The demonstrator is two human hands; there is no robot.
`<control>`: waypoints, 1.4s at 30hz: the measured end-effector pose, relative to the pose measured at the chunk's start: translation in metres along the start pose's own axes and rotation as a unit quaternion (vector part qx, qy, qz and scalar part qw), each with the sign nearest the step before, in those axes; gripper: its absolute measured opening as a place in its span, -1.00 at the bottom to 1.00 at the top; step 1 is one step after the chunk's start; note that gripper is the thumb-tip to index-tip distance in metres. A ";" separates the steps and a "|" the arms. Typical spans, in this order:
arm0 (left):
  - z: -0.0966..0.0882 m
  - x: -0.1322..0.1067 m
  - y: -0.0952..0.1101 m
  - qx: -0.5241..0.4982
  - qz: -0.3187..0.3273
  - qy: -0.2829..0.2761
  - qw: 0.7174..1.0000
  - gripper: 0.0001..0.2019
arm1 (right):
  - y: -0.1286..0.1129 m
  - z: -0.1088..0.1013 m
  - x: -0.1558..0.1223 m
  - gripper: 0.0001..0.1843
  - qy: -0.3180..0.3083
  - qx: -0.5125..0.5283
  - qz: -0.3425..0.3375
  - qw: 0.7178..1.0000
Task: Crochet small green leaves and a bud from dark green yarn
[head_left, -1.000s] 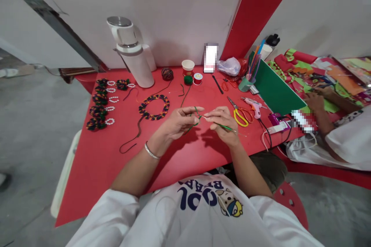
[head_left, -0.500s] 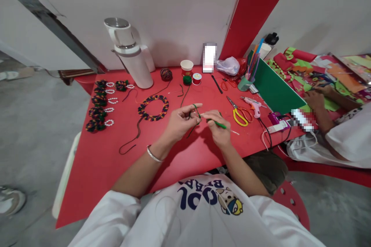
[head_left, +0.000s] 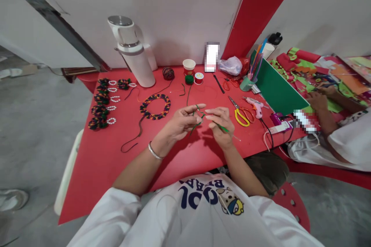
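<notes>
Over the red table, my left hand (head_left: 185, 121) is closed on green yarn (head_left: 198, 124), which loops round its raised index finger. Facing it, my right hand (head_left: 222, 125) grips a crochet hook with a green handle (head_left: 222, 127); a thin pale end sticks out behind the palm. The hook's tip meets the yarn between my hands, though small details there are blurred. A strand runs back from my left hand to a green yarn ball (head_left: 189, 80) by a paper cup (head_left: 189, 65). Left of my hands lies a multicoloured crocheted ring (head_left: 155, 107) with a loose brown tail.
Several dark crocheted pieces with bead loops (head_left: 100, 110) line the table's left side. A tall white flask (head_left: 135, 61) stands behind. Rightward lie yellow-handled scissors (head_left: 240, 115), a pink glue gun (head_left: 256, 107) and a power strip (head_left: 279, 125). Beyond a green divider (head_left: 278, 85), another person's hands (head_left: 321, 96) work.
My right hand has shifted slightly right and its fingers have straightened a little, drawing the green yarn between the hands. The whole view has moved slightly.
</notes>
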State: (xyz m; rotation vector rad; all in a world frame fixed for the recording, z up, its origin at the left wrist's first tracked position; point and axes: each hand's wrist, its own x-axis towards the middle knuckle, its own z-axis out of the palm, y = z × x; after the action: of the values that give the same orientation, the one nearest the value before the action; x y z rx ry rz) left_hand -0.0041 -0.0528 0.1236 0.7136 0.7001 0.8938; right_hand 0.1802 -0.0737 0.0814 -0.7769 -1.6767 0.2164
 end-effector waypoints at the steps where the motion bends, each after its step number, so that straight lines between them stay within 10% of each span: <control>1: -0.002 0.000 0.002 0.006 -0.006 -0.004 1.000 -0.44 | 0.002 -0.006 0.003 -0.74 -0.025 0.018 0.009 0.999; 10: -0.011 0.002 0.006 0.051 -0.015 -0.026 0.998 -0.56 | 0.004 -0.049 0.031 -0.79 -0.153 0.110 0.060 0.980; 18: -0.005 0.003 -0.002 0.048 0.017 -0.015 0.999 -0.58 | 0.011 -0.007 0.001 -0.58 -0.037 0.288 0.211 0.933; 27: 0.014 0.004 -0.022 0.128 0.186 0.123 0.966 -0.42 | -0.013 0.009 -0.006 -0.81 0.047 -0.105 0.048 0.992; 33: 0.008 0.002 -0.012 0.006 0.035 0.026 0.999 -0.45 | -0.006 0.009 -0.006 -0.77 0.050 -0.066 -0.005 0.997; 42: -0.010 0.002 0.004 0.059 -0.049 -0.049 0.996 -0.59 | 0.004 -0.056 0.033 -0.76 -0.161 0.076 0.061 0.982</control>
State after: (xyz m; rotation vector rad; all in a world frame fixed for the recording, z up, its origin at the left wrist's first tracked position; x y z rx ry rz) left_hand -0.0125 -0.0473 0.1206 0.8160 0.6972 0.7280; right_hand 0.2318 -0.0659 0.1204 -0.7588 -1.8900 0.5739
